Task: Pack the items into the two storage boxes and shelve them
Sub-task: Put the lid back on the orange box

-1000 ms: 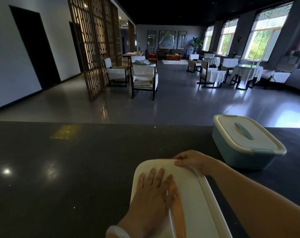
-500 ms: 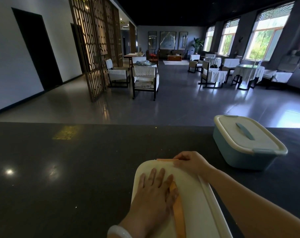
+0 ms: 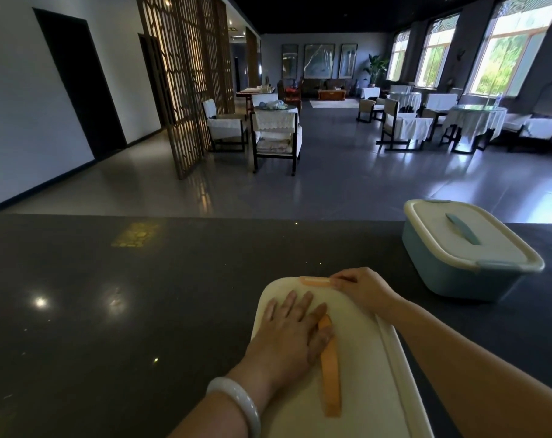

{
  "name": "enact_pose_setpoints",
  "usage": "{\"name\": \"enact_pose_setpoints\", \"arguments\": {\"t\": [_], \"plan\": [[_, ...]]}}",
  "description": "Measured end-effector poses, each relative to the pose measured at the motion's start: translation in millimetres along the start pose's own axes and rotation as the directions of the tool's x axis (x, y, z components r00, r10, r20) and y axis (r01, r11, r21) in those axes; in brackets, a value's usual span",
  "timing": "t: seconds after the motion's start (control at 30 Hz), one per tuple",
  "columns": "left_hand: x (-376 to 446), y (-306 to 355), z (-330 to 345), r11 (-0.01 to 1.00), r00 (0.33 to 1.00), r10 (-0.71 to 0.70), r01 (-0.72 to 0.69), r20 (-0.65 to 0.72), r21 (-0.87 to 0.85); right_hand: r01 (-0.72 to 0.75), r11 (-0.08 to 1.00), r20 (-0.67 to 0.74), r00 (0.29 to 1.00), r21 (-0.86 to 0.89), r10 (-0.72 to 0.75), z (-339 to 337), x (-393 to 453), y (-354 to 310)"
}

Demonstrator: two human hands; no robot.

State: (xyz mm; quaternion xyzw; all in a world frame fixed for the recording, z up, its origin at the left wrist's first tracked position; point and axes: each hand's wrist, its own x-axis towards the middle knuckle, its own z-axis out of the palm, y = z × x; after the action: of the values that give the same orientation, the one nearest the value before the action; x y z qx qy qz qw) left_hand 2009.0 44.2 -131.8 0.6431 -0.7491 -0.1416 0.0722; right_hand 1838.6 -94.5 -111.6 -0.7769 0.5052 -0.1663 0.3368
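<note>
A storage box with a cream lid [image 3: 360, 368] and an orange handle [image 3: 330, 371] stands in front of me on the dark counter [image 3: 126, 311]. My left hand [image 3: 292, 333] lies flat on that lid with straight fingers. My right hand [image 3: 361, 287] pinches the orange latch [image 3: 315, 281] at the lid's far edge. A second box, light blue [image 3: 451, 267] with a cream lid and blue handle, stands closed at the right of the counter.
Beyond the counter's far edge lies a tiled floor with chairs [image 3: 276, 134] and cloth-covered tables [image 3: 473, 120]. A wooden lattice screen [image 3: 179, 83] stands at the left. Windows line the right wall.
The orange latch at the lid's far edge has come into sight under my right hand's fingers. My left hand has stayed flat on the lid.
</note>
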Motion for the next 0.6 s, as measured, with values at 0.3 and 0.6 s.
{"name": "enact_pose_setpoints", "arguments": {"t": [0.3,0.6], "plan": [[-19.1,-7.5,-23.6,0.991,0.987,-0.133,0.134,-0.091,0.009,-0.135,0.977,-0.221,0.96,0.165,0.17,1.8,-16.3,19.1],[-63.5,2.6,3.8,0.903,0.895,-0.427,0.43,-0.13,-0.005,-0.308,0.914,-0.408,0.823,0.263,0.395,1.9,-62.2,45.0]]}}
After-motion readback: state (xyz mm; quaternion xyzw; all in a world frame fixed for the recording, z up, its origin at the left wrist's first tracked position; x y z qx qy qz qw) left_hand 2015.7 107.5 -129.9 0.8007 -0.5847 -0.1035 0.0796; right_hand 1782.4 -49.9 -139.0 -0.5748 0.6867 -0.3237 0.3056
